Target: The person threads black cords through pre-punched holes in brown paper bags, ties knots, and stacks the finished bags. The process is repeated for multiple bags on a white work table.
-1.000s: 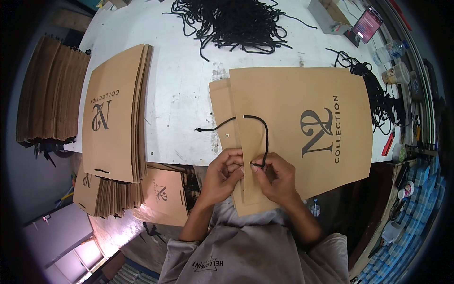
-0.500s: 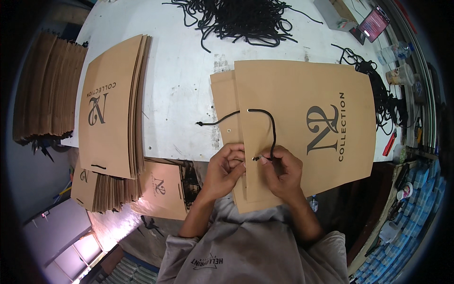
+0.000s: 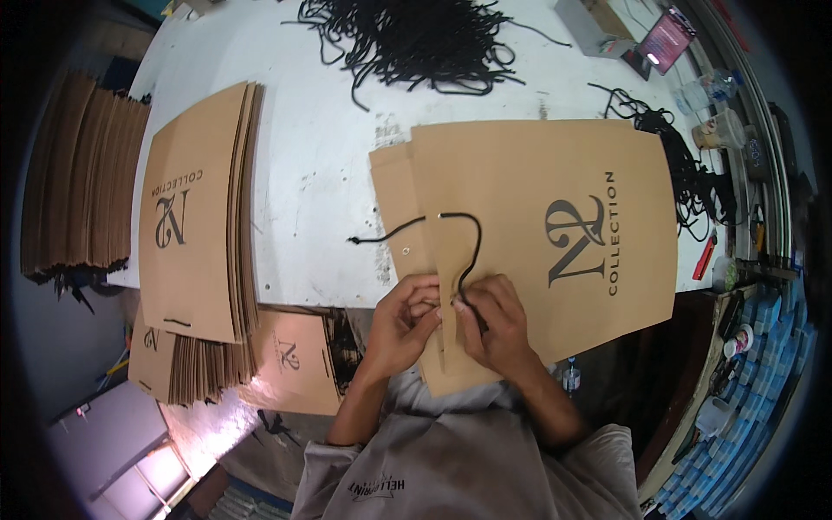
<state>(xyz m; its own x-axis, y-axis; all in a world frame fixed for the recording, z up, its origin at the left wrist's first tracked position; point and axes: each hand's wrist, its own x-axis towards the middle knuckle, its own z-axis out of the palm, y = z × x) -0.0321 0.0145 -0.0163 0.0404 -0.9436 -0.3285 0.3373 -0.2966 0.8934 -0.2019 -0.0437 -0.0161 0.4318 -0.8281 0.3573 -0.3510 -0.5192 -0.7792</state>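
A brown paper bag (image 3: 511, 182) with a dark printed logo lies flat, its top edge toward the left. One black cord (image 3: 477, 238) passes through the upper hole of its front panel; a knotted end lies beyond the edge, over the white table. My left hand (image 3: 399, 325) grips the bag's top edge, some fingers tucked behind the front panel. Against the lower hole, my right hand (image 3: 496, 322) pinches the cord's other end, whose tip is hidden by the fingers. A second panel or bag with an eyelet shows underneath.
A black cord pile (image 3: 416, 43) lies at the far side, with more cords (image 3: 685, 165) at right. Stacked paper bags (image 3: 195, 208) stand left, others beyond them. A phone (image 3: 666, 42), plastic cup (image 3: 719, 130) and red cutter (image 3: 705, 257) line the right edge.
My right hand has brought the cord's end left to the lower hole, close to my left hand. The cord's tip, visible before, is now hidden. The whole view has shifted slightly.
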